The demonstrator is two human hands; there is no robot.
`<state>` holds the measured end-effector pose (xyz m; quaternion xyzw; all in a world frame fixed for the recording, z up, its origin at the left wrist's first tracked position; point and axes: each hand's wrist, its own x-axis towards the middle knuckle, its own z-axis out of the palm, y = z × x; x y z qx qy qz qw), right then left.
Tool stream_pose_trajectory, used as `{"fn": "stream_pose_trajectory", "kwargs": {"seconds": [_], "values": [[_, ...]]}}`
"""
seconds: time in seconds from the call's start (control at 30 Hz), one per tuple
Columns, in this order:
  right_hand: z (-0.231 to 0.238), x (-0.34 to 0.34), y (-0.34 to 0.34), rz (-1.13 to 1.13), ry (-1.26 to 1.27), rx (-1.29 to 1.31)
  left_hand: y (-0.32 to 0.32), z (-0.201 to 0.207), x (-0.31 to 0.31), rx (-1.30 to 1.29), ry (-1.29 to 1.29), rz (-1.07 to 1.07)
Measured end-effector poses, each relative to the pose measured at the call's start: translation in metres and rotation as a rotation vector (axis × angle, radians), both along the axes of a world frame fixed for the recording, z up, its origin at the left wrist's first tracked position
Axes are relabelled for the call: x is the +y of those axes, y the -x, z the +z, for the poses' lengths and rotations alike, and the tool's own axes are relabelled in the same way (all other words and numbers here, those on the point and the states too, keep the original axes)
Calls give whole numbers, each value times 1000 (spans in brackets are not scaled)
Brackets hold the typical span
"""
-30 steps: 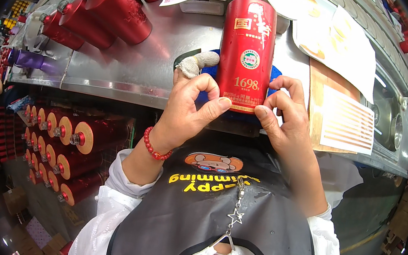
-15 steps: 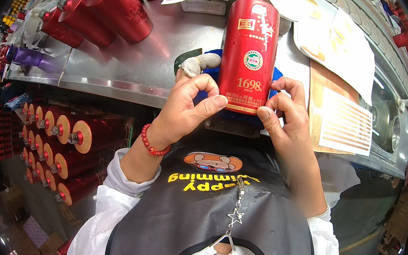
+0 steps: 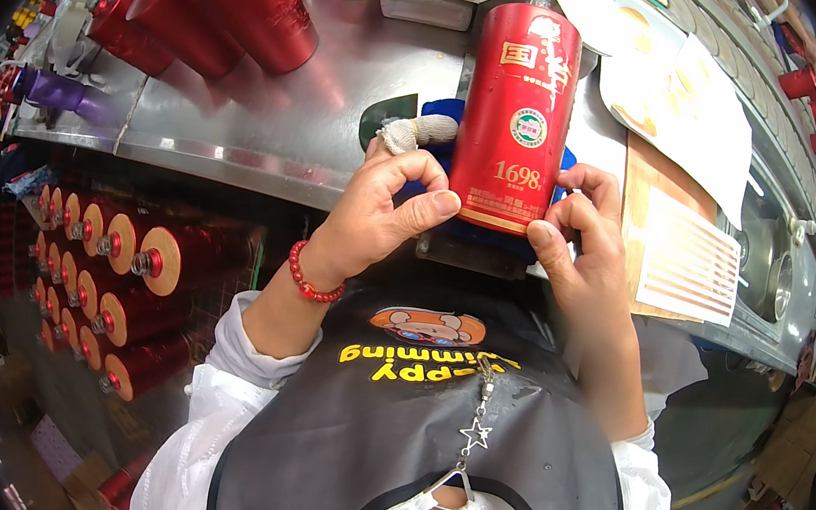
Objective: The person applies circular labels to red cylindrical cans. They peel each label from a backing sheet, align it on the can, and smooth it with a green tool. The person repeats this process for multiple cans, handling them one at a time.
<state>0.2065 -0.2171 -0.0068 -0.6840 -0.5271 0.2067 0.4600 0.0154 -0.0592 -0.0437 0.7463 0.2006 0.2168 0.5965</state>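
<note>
A red liquor bottle [image 3: 516, 116] with gold and white lettering and a round green-and-white sticker lies face up on a blue cloth [image 3: 442, 109], neck pointing away from me. My left hand [image 3: 383, 207] grips its lower left edge, thumb near the base and index finger bent against the side. A whitish knitted finger cover [image 3: 412, 135] wraps one of that hand's fingers. At the lower right corner, my right hand [image 3: 586, 235] holds the bottle between thumb and curled fingers. Beside the covered finger is a dark green flat piece [image 3: 381, 119].
Several red bottles [image 3: 255, 11] stand at the far left of the metal table [image 3: 242, 125]. Below it, more bottles lie stacked [image 3: 157, 264], gold bases outward. On the right are a striped label sheet [image 3: 690, 255], a wooden board [image 3: 674, 175] and a sink [image 3: 767, 236].
In the picture the bottle sits slightly further right and leans a little more, its neck toward the right. Both hands keep much the same grip. The view itself has shifted slightly.
</note>
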Motion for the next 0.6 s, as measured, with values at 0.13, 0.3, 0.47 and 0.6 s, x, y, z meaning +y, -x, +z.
{"fn": "stream_pose_trajectory", "kwargs": {"seconds": [0.13, 0.3, 0.47, 0.6], "values": [[-2, 1, 0, 3, -13, -28, 2, -9, 3, -42, 19, -17], [-2, 2, 0, 8, -16, -63, 2, -8, 3, -54, 18, -22], [-2, 2, 1, 18, 2, -35, 4, -12, 5, -45, -5, -10], [-3, 3, -1, 34, 12, -35, 7, -29, -5, -34, -241, 261]]}}
